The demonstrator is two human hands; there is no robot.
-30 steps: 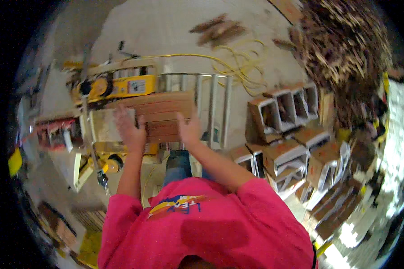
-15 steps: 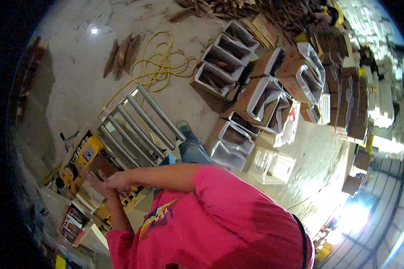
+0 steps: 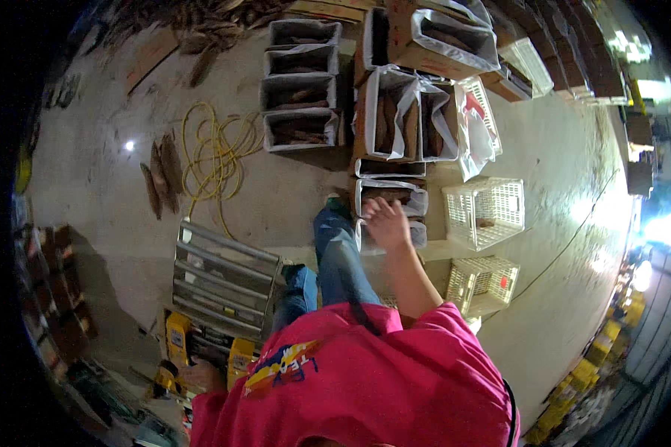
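Observation:
My right hand [image 3: 386, 222] is stretched out with its fingers spread, above a white-lined cardboard box [image 3: 417, 195] that holds long brown root-like pieces. Nothing shows in its grasp, and whether it touches the box I cannot tell. Low on the left, my left hand [image 3: 201, 375] is at a yellow machine [image 3: 177, 335]; its fingers are dim and hard to make out. Beyond that machine lies a metal roller frame [image 3: 227, 257], close to my feet.
Several lined boxes of brown roots [image 3: 302, 93] stand in a row ahead. Two white plastic crates [image 3: 492, 212] are at the right. A yellow cord [image 3: 215, 167] lies coiled on the floor beside loose roots [image 3: 161, 175]. A root heap [image 3: 201, 26] lies at the back.
My body has turned to the right. My right hand has left the yellow machine and swung over to the lined boxes, while my left hand remains by the machine.

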